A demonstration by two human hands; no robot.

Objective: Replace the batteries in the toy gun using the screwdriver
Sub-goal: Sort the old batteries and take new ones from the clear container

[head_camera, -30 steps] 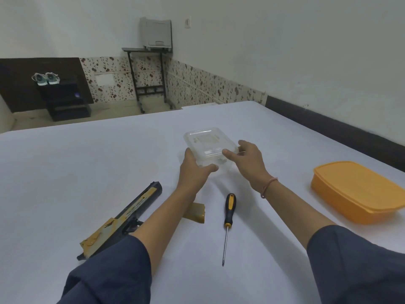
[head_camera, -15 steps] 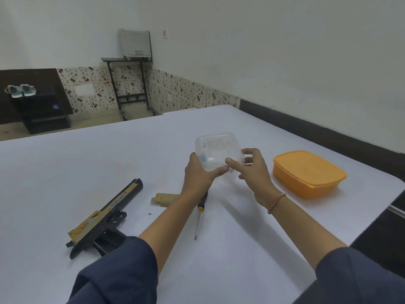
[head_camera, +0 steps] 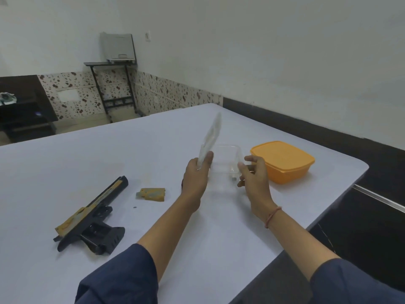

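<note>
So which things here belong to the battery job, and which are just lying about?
Job: toy gun, yellow cover piece, clear box in right hand, lid in left hand.
Lying about: orange box, folding stand.

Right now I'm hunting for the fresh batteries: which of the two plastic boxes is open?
The clear box, gripped by the right hand: the left hand holds its lid lifted off. The orange box beside it has its lid on.

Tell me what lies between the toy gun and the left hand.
Head view: a yellow cover piece and a small dark speck, perhaps a screw, lie between the toy gun and the left hand, which holds a clear lid.
</note>
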